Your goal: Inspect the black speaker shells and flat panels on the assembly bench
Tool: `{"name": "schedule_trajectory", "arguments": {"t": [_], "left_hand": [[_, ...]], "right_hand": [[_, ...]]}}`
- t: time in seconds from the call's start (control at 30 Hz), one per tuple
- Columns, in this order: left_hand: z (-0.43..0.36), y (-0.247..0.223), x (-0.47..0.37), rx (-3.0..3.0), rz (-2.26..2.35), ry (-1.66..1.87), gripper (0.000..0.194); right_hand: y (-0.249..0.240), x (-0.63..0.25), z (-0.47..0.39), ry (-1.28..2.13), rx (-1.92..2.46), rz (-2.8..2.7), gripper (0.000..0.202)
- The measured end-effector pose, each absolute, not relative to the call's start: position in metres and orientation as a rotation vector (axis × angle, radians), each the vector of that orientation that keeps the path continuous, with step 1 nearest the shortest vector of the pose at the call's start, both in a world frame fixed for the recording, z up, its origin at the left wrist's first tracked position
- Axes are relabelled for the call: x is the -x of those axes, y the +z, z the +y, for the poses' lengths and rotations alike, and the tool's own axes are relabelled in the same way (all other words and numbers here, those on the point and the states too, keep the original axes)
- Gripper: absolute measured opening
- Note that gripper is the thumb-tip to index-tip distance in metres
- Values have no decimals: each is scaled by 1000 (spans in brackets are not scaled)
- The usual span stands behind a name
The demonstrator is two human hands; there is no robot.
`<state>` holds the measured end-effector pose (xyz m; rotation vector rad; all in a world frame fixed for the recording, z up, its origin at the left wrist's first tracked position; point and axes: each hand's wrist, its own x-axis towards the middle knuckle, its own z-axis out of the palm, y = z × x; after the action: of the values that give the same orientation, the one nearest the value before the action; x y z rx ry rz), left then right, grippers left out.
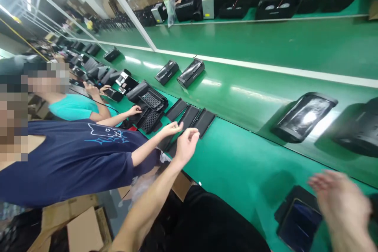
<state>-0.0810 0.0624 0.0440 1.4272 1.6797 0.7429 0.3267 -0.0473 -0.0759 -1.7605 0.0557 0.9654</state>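
Note:
My left hand (pixel 186 146) is raised over the green table (pixel 236 157), its fingers curled together beside several flat black panels (pixel 205 122); whether something small is between the fingertips cannot be made out. At the right, my right hand (pixel 339 197) is blurred, with fingers stretched out and nothing in them. Just left of it a phone (pixel 299 220) with a dark screen lies on the table, partly over a black piece.
Black speaker-like units (pixel 305 118) stand on the green conveyor (pixel 236 98) beyond the table. A co-worker in a dark blue shirt (pixel 88 157) reaches in from the left near black grilles (pixel 152 106). Cardboard boxes (pixel 84 228) lie lower left.

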Motion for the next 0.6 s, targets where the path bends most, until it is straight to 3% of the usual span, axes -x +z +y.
{"name": "schedule_trajectory", "arguments": {"t": [0.1,0.23,0.43,0.6], "left_hand": [[129,15,86,-1916,1849,237,27],[205,-10,67,-2071,1852,-8,29],[261,-35,45,-2068,1742,-224,18],[264,-30,38,-1935,1625,-139,17]], "right_hand": [[-59,-209,-64,1393,1630,-10,44],[-56,-112,-69,1792,1471,-187,49],[-79,-117,-81,1692,1530,-215,47],[-83,-139,-71,1549,1625,-165,54]]}}
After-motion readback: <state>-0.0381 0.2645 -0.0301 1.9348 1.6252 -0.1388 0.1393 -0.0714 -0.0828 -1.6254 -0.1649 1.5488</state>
